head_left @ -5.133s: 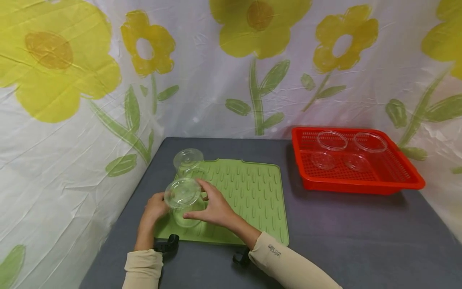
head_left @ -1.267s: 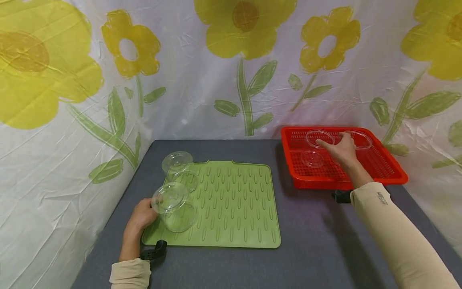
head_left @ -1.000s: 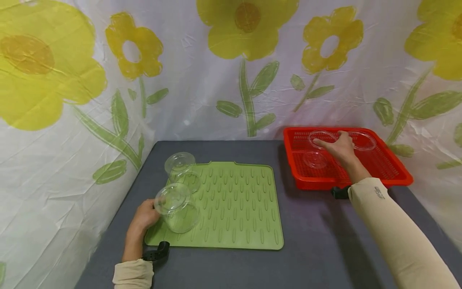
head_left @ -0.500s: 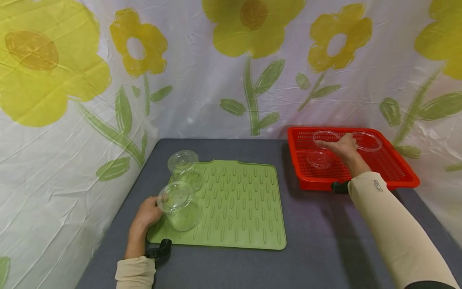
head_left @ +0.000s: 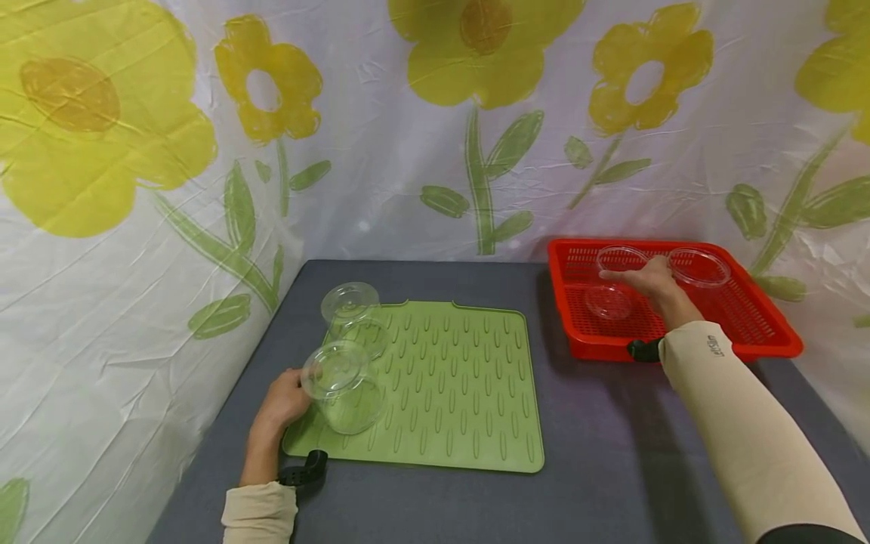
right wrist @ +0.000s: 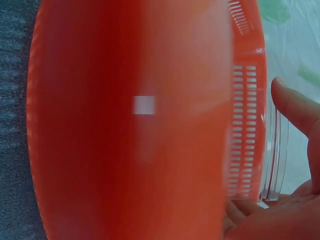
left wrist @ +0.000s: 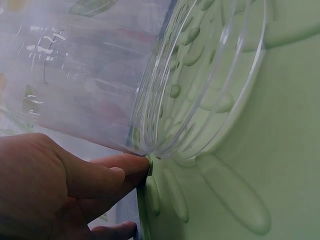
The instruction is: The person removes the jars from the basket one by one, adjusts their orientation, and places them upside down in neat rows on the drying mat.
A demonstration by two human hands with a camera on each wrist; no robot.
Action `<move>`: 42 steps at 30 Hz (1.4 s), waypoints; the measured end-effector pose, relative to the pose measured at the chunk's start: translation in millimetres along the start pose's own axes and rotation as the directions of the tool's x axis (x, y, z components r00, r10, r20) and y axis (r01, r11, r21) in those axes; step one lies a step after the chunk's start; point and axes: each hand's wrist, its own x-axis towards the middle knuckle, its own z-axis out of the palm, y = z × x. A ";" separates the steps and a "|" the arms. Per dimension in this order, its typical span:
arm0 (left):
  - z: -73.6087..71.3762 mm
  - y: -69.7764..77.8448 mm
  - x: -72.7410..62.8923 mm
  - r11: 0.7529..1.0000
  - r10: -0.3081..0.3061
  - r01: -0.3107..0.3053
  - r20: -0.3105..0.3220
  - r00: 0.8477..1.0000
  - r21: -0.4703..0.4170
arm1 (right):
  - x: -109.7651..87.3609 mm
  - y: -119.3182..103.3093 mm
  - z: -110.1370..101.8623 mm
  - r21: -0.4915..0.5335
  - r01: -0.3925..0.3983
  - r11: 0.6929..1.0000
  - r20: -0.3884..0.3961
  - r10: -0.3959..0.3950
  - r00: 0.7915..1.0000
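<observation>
Two clear plastic containers, a near one [head_left: 337, 372] and a far one [head_left: 350, 304], stand along the left side of a green ridged mat [head_left: 462, 423]. My left hand [head_left: 282, 397] is beside the near container; in the left wrist view its fingertips touch the mat's edge close to the container's ridged rim [left wrist: 200, 120]. My right hand [head_left: 651, 279] reaches into the red basket [head_left: 578, 349], thumb stretched out near the rim of the left clear container [head_left: 608, 302]. In the right wrist view, thumb and fingers spread to either side of that rim [right wrist: 274, 150].
Another clear container [head_left: 700, 281] sits to the right in the basket, its lower part behind my hand. A dark grey cloth [head_left: 571, 453] covers the table. A flower-printed white curtain [head_left: 381, 166] hangs close behind and at the sides.
My right hand has left the near container on the mat and moved to the basket, lately shifting slightly left toward the left container. My left hand stays beside the near container.
</observation>
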 end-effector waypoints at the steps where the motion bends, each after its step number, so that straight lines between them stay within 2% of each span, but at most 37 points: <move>1: 0.2 -0.1 0.3 1.000 0.003 -0.003 -0.002 1.000 0.000 | -0.7 -0.1 -0.2 0.000 -0.002 1.000 0.002 0.002 1.000; 8: 0.6 -0.8 0.5 1.000 0.019 -0.019 -0.010 1.000 0.003 | -0.5 0.5 -1.2 0.010 0.001 1.000 -0.012 -0.001 1.000; 19: 0.9 -0.7 0.9 1.000 0.021 -0.021 -0.003 1.000 -0.005 | 1.4 3.4 -1.6 0.092 0.042 0.995 -0.068 -0.035 0.997; 36: 0.6 -2.2 0.4 0.999 0.028 -0.028 0.011 1.000 0.018 | -16.8 -3.6 -2.2 0.074 0.131 0.989 -0.124 -0.121 0.985; 42: 0.4 -2.5 -1.0 0.999 0.034 -0.035 0.009 0.999 0.012 | -25.7 -12.8 -6.2 0.034 0.176 0.984 -0.105 -0.172 0.980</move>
